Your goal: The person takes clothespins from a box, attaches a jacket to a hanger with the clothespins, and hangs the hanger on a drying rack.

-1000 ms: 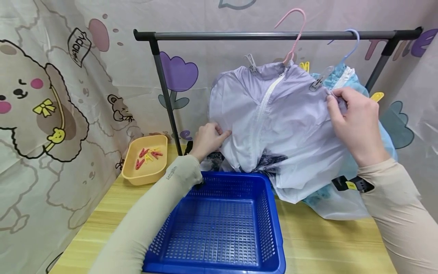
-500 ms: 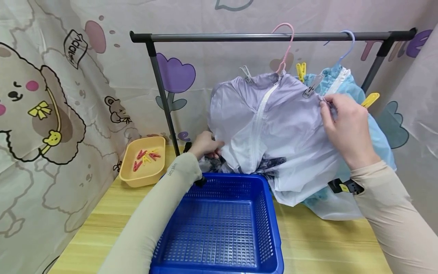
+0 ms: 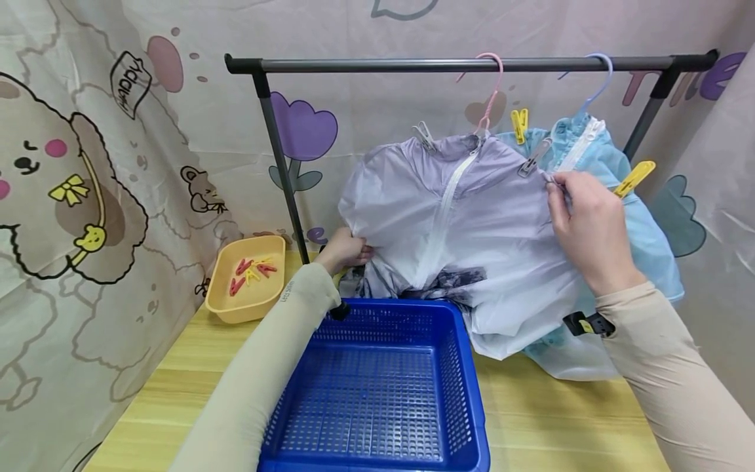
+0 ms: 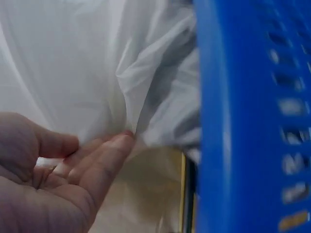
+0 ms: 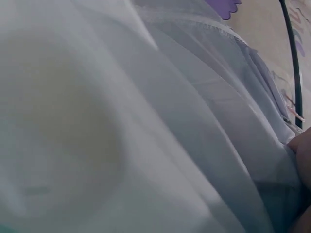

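A lavender-to-white zip jacket (image 3: 407,196) hangs on a pink hanger (image 3: 492,92), whose hook sits over the rack's bar. Two grey clothespins (image 3: 423,136) are clipped by its collar and shoulder. My left hand (image 3: 344,251) pinches the jacket's left edge low down; in the left wrist view, thin white fabric (image 4: 73,68) runs between the thumb and fingers. My right hand (image 3: 592,226) pinches the jacket near its right shoulder. Pale fabric folds (image 5: 184,121) fill most of the right wrist view, with only a bit of that hand showing at the edge.
Behind hangs a light-blue garment (image 3: 643,229) on a blue hanger (image 3: 607,75), with yellow clothespins (image 3: 519,124). A blue basket (image 3: 472,393) stands in front. At left, a yellow tray (image 3: 215,288) holds red and yellow clothespins. The metal rack (image 3: 366,65) spans the back.
The pink hanger has come down from above the bar until its hook rests on it, lowering the jacket. My left hand dropped and moved left, drawing the jacket's edge outward; my right hand shifted slightly left.
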`<state>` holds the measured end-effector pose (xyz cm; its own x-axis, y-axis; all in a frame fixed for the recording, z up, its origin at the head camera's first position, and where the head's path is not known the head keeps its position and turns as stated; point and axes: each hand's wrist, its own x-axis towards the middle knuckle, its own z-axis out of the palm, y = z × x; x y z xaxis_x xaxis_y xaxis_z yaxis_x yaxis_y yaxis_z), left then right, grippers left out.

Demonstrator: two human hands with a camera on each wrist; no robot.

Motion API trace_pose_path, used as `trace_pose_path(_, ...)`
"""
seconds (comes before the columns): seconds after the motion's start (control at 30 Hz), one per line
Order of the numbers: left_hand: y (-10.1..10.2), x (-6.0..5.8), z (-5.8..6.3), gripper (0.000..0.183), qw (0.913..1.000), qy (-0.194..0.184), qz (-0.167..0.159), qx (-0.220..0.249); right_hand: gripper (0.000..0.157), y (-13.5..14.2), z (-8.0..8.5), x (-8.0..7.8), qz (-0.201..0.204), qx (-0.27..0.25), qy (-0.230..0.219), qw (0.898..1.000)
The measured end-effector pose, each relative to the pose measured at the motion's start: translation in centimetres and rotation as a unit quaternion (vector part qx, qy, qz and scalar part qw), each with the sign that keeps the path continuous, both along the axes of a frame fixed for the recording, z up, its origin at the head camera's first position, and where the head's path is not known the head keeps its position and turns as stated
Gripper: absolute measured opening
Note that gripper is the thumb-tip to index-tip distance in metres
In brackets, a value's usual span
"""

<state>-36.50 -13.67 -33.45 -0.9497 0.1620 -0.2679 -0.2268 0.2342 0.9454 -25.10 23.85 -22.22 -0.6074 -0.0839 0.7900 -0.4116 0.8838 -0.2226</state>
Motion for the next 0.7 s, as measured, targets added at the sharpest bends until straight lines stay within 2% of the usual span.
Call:
trace_pose_path(0.17, -0.6, 0.3, -0.8, 0.052, 0.9965, -0.042, -0.049, -0.053, 0.026, -0.1, -0.6, -0.5, 0.014, -0.006, 0.015, 1.000)
trace_pose_path(0.3, -0.8, 0.5, -1.1, 0.049, 0.9926, -0.045, -0.069, -0.089, 0.028, 0.0, -0.7, -0.5, 0.011, -0.018, -0.001, 1.000)
trace_pose_path(0.47, -1.4, 1.1, -1.0, 0.043, 0.9860, -0.016, -0.084, -0.143, 0.034, 0.4, -0.6, -0.1, 0.000, -0.030, -0.039, 0.999)
trace_pose_path(0.6, -2.0, 1.9, -0.6, 0.030, 0.9742, 0.025, -0.093, -0.204, 0.039, 0.8, -0.6, 0.2, -0.005, -0.038, -0.058, 0.998)
trace_pose_path(0.7, -2.5, 2.7, -0.2, 0.028, 0.9638, 0.057, -0.094, -0.243, 0.040, 1.0, -0.7, 0.5, -0.005, -0.039, -0.063, 0.997)
